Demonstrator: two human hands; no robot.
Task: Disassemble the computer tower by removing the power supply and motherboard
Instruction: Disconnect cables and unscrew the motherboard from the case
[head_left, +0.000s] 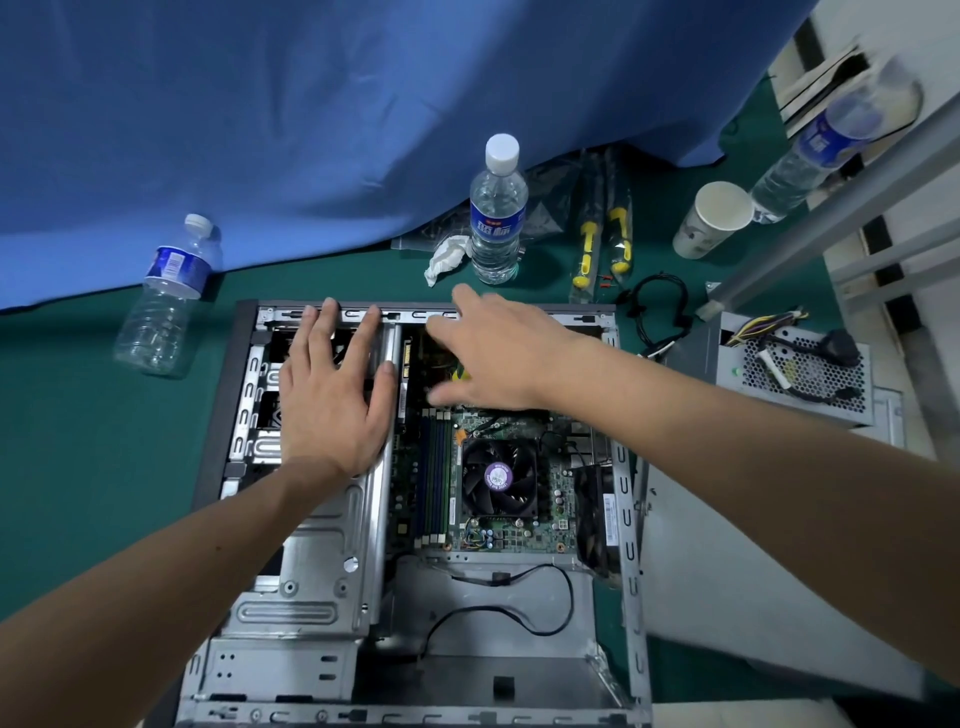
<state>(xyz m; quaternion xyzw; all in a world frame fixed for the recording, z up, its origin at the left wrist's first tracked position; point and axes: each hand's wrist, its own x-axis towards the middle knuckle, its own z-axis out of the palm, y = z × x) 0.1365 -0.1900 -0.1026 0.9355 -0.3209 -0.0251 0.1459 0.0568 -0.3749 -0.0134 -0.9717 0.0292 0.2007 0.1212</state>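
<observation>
Blurring right hand (488, 353), hiding motherboard (498, 519) top corner

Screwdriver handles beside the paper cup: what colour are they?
Yellow with black, on the screwdrivers; head view.

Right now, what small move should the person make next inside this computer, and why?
Probably work the motherboard loose: the power supply already sits outside the case, the right hand reaches over the board's far end, and the left hand rests flat on the drive cage.

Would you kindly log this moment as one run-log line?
power supply: out, right of case | motherboard: still in case | left hand: flat on drive cage | right hand: reaching over board
</observation>
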